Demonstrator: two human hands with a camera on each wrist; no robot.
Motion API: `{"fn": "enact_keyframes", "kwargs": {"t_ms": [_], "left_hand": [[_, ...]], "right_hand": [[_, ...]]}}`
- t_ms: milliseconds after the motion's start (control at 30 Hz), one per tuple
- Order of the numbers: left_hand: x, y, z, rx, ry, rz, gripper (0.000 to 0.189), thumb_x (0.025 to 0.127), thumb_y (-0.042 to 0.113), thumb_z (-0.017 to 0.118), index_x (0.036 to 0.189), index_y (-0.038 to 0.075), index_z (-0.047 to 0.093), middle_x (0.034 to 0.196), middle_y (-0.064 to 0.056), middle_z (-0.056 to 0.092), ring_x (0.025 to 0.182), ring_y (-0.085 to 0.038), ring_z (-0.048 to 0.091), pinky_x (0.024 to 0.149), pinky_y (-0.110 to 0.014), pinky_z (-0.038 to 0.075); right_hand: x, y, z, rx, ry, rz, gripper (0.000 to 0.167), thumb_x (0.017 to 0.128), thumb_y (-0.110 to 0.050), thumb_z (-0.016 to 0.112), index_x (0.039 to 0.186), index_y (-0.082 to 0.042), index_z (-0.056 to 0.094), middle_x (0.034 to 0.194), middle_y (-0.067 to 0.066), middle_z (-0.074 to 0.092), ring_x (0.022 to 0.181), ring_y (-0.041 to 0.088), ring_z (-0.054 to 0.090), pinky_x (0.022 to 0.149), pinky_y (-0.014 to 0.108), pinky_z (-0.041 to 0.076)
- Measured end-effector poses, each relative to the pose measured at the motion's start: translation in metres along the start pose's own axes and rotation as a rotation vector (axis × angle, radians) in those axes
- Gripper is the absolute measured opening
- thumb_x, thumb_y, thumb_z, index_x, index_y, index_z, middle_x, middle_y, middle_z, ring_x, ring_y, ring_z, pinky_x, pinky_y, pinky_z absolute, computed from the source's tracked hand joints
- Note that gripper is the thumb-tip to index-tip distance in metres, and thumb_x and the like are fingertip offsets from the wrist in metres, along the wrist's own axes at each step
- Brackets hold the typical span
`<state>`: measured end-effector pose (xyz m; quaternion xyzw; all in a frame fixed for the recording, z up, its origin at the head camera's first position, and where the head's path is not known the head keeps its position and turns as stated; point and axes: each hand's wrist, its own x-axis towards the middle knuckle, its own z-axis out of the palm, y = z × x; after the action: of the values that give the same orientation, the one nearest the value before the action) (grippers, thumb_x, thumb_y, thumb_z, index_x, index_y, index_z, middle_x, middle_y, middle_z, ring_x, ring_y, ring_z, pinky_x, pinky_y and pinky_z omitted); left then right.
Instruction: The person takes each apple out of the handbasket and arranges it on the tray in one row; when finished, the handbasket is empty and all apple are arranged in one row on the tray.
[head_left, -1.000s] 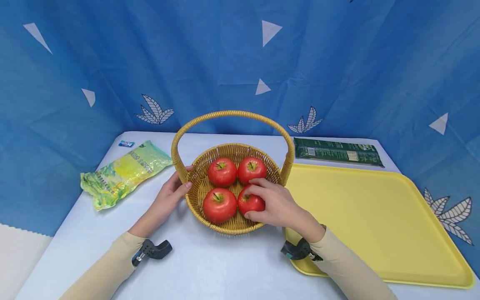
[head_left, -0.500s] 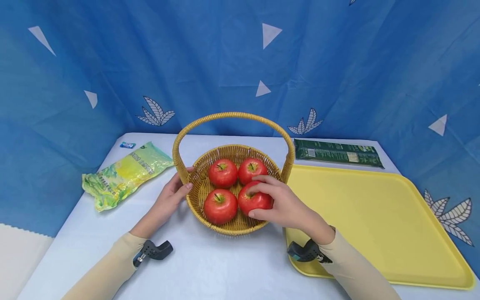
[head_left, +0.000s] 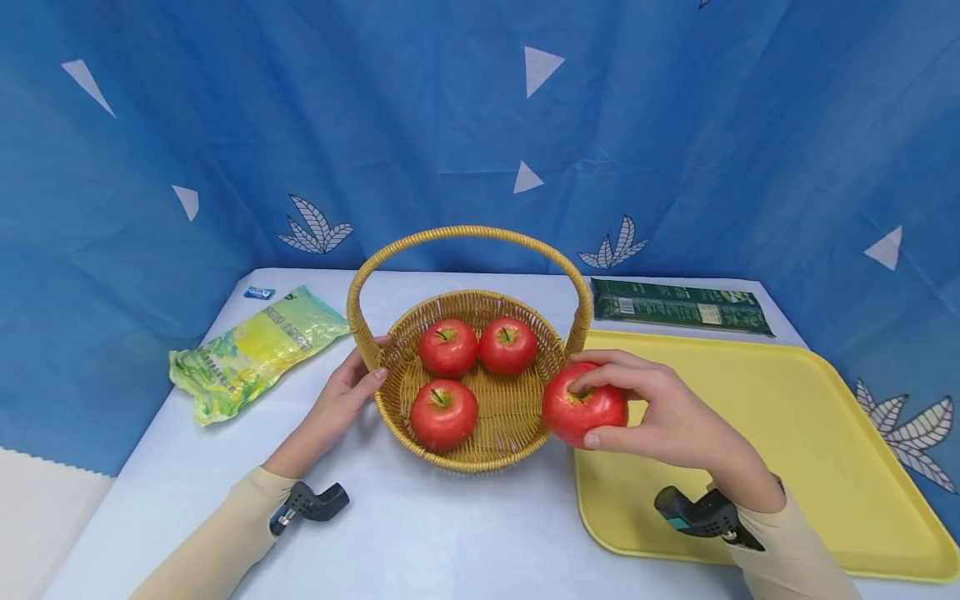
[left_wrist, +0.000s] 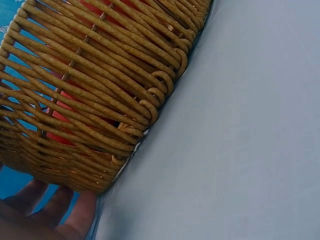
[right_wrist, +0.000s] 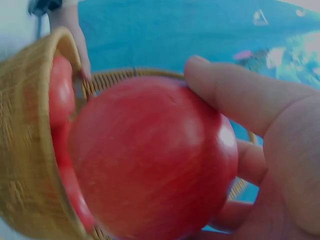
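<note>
A round wicker basket (head_left: 504, 417) with a tall arched handle stands mid-table and holds three red apples (head_left: 444, 414). My left hand (head_left: 348, 390) grips its left side where the handle meets the rim, thumb on the rim. In the left wrist view the left fingers (left_wrist: 82, 212) lie against the woven wall. A fourth red apple (head_left: 577, 408) is in my right hand (head_left: 652, 408), thumb and fingers around it, overlapping the basket's right rim and the tray's near left corner. The right wrist view shows this apple (right_wrist: 155, 160) large, with the basket wall (right_wrist: 25, 145) beside it.
A yellow tray (head_left: 780, 467) lies on the right side of the white table (head_left: 465, 533). Behind it is a dark green packet (head_left: 682, 305). On the left lie a green-yellow bag (head_left: 258, 354) and a small blue packet (head_left: 258, 293). A blue curtain (head_left: 450, 125) hangs behind.
My right hand has lifted the near right apple out of the basket and moved right, to over the rim and the tray's edge. The left hand has stayed on the basket.
</note>
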<state>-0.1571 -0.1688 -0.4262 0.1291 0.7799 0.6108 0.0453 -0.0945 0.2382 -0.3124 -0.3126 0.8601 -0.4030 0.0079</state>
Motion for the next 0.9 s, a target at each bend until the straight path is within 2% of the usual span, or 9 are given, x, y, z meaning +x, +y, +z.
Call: {"fn": "enact_keyframes", "kwargs": {"t_ms": [167,233,300,400,500,567,700,900], "left_hand": [[-0.001,-0.001,0.001,-0.021,-0.001,0.009,0.05,0.107,0.013,0.048,0.155,0.009,0.037,0.162,-0.023,0.036,0.148,-0.041,0.037,0.1,-0.006,0.04],[-0.001,-0.001,0.001,-0.024,0.003,0.01,0.05,0.107,0.013,0.048,0.155,0.009,0.037,0.162,-0.023,0.036,0.148,-0.041,0.037,0.1,-0.006,0.04],[-0.002,-0.001,0.001,-0.026,0.003,0.012,0.05,0.107,0.013,0.048,0.155,0.009,0.037,0.162,-0.023,0.036,0.148,-0.042,0.038,0.101,-0.006,0.04],[-0.002,-0.001,0.001,-0.025,0.004,0.013,0.05,0.107,0.013,0.048,0.155,0.008,0.037,0.162,-0.024,0.036,0.147,-0.042,0.038,0.1,-0.007,0.041],[-0.002,-0.001,0.001,-0.021,0.004,0.016,0.05,0.107,0.014,0.048,0.155,0.007,0.037,0.162,-0.025,0.036,0.147,-0.043,0.038,0.101,-0.007,0.041],[-0.002,-0.001,0.001,-0.022,0.004,0.017,0.05,0.107,0.014,0.048,0.154,0.007,0.037,0.162,-0.024,0.035,0.148,-0.043,0.038,0.101,-0.007,0.041],[-0.001,-0.002,0.002,-0.022,0.004,0.025,0.05,0.107,0.014,0.049,0.154,0.006,0.037,0.162,-0.025,0.036,0.148,-0.042,0.037,0.102,-0.006,0.039],[0.0,-0.002,0.001,-0.023,0.009,0.036,0.049,0.106,0.012,0.049,0.154,0.006,0.038,0.16,-0.025,0.038,0.147,-0.043,0.038,0.101,-0.007,0.04]], "right_hand": [[-0.014,0.015,-0.023,-0.008,0.041,0.045,0.045,0.078,-0.004,0.086,0.118,-0.018,0.071,0.138,0.017,0.06,0.12,0.0,0.053,0.076,0.025,0.062],[-0.015,0.025,-0.031,-0.024,0.071,0.078,0.045,0.078,-0.003,0.085,0.12,-0.014,0.071,0.139,0.019,0.059,0.12,-0.005,0.05,0.076,0.023,0.062],[-0.015,0.035,-0.038,-0.049,0.101,0.127,0.044,0.08,-0.003,0.084,0.121,-0.011,0.07,0.141,0.02,0.058,0.121,0.001,0.05,0.076,0.021,0.061],[-0.012,0.053,-0.043,-0.058,0.117,0.215,0.043,0.083,-0.006,0.082,0.124,-0.005,0.068,0.145,0.024,0.054,0.126,0.022,0.052,0.076,0.018,0.059],[-0.007,0.07,-0.04,-0.046,0.121,0.307,0.045,0.086,-0.01,0.08,0.127,-0.001,0.066,0.145,0.026,0.052,0.123,0.042,0.053,0.075,0.018,0.058],[-0.004,0.082,-0.036,-0.031,0.128,0.352,0.046,0.088,-0.014,0.079,0.129,0.0,0.064,0.143,0.026,0.053,0.12,0.044,0.054,0.074,0.019,0.058],[0.001,0.1,-0.026,-0.018,0.168,0.419,0.047,0.09,-0.019,0.077,0.13,0.0,0.063,0.138,0.026,0.057,0.116,0.04,0.056,0.075,0.019,0.057],[0.005,0.114,-0.013,0.001,0.273,0.456,0.049,0.091,-0.02,0.076,0.132,0.002,0.061,0.138,0.028,0.058,0.119,0.041,0.056,0.076,0.012,0.053]]}}
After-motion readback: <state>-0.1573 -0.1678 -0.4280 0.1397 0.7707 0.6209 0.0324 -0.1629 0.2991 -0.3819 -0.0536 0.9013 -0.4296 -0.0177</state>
